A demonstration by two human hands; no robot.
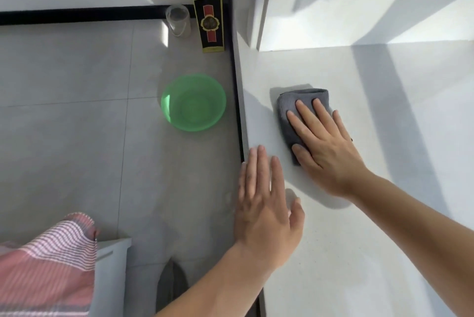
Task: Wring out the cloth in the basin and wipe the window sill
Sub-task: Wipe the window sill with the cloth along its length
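1. Cloth (307, 94), in the head view: grey, folded into a pad, it lies on the white window sill (384, 214), at 3 o'clock from the green basin (169, 111) on the floor (77, 85).
2. The right hand (325, 147) presses it with straight fingers, gripping nothing. The left hand (264, 203) rests flat and relaxed at 7 o'clock from the cloth.
3. It looks soft, light and probably damp, so it is likely to bunch. Palm pressure at mid-pad suits it.
4. Open sill runs toward 3 and 5 o'clock. The drop-off edge (242, 124) lies at 9 and the wall corner (259, 34) at 12.

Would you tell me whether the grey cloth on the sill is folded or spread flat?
Folded: the cloth is a compact pad with a rounded doubled edge, pressed to the sill under the right hand.
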